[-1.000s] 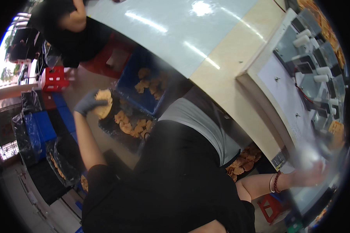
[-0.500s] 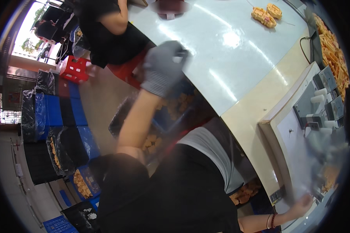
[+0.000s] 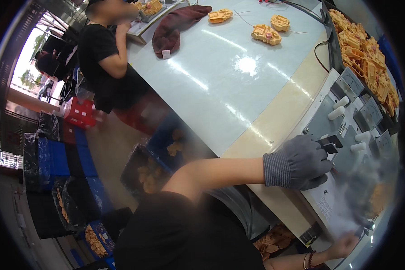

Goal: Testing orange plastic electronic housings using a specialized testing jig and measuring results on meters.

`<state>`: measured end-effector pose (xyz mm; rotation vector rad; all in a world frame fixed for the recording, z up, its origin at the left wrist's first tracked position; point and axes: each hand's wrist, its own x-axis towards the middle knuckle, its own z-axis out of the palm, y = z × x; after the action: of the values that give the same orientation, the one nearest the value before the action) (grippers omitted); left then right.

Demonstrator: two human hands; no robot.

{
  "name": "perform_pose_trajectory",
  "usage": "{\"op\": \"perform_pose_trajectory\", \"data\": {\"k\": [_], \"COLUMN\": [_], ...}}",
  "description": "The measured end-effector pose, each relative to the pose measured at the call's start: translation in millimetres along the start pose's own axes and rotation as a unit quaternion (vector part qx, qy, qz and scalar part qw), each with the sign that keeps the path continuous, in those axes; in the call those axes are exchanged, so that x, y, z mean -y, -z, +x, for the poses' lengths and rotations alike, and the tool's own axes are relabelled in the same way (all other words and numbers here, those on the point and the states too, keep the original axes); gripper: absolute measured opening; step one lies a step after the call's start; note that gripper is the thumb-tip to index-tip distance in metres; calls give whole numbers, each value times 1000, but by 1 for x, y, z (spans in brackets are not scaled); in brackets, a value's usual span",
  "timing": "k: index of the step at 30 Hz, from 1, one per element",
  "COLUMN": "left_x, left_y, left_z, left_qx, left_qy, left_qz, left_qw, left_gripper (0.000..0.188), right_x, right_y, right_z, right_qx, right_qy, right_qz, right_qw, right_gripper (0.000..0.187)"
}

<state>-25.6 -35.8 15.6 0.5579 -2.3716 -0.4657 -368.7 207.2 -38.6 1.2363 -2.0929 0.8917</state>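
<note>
My left hand [image 3: 298, 163], in a grey knitted glove, reaches across to a metal fixture [image 3: 318, 122] on a white-topped stand. Its fingers are curled down beside a small dark metal bracket [image 3: 330, 143]; what lies under them is hidden. White cylinders [image 3: 338, 108] and upright metal plates [image 3: 348, 84] stand on the fixture. Low at the right rim, my bare right hand [image 3: 344, 245], with bracelets at the wrist, is close to a dark part of the same stand. Its fingers are too blurred to read.
Orange-yellow moulded parts [image 3: 266, 34] lie on the pale table [image 3: 198, 108], near a maroon cloth [image 3: 168, 33]. More fill a dark tray [image 3: 335, 47] at the right. A co-worker [image 3: 105, 58] is at the far left. Blue crates [image 3: 58, 155] line the floor side.
My left hand has swung from above the table's left edge rightward to the fixture. The view has shifted, showing more of the far table and the co-worker. My right hand stays near the stand.
</note>
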Motion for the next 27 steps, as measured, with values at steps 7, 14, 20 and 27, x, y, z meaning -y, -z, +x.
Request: {"op": "perform_pose_trajectory", "data": {"k": [7,14,20,27], "left_x": [-2,0,1,2], "left_y": [-4,-4,-4,-1], "left_z": [3,2,1,1], "left_qx": [-10,-23,-25,-24], "left_qy": [-29,-24,-32,-30], "left_qz": [29,16,8,-3], "left_qw": [999,999,999,999], "left_gripper": [21,21,21,22], "right_x": [6,6,-13,-19], "right_y": [4,5,19,35], "right_z": [-2,-1,-5,0], "right_qx": [-12,16,99,208], "right_qy": [-44,-28,-90,-114], "right_qz": [-16,23,56,157], "right_qw": [999,999,989,959], "right_gripper": [33,27,13,21]}}
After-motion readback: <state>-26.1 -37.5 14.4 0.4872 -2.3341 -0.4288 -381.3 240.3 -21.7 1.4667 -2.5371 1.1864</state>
